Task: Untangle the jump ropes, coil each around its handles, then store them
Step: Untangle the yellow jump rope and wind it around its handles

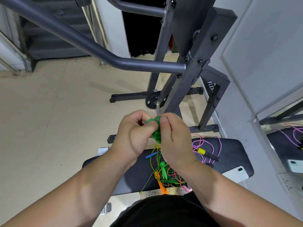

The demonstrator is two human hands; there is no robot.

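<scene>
Left hand: my left hand [131, 138] is closed, fingers curled in and pinching the left side of the green rope.
Green rope: a bunched wad of green rope [155, 130] sits squeezed between the two hands, held up clear of the worktop. Its long axis runs away from me and back, roughly in line with my body.
Right hand: my right hand [176, 141] grips the same wad from the right, thumb pressed down on top and fingers wrapped behind it.
Key relation: the wad touches both hands, so neither is nearer. Thin strands drop from its near end down toward me into the pile below. I judge the next pull has to go up and away from that pile, or sideways between the hands, to feed slack out.
Tangle: a knot of green, yellow, orange and pink rope [165, 175] lies on the worktop [234, 148], directly under and nearer me than the hands. A blue handle [151, 155] pokes out at its left edge.
Purple rope: a looser purple rope [213, 145] lies to the right of the hands, apart from the pile, with a yellow-and-black handle [201, 151] among its loops.
Phone: a white phone [236, 174] rests at the worktop's right end.
Progress: I judge this is early; nothing is coiled or stored yet.
</scene>
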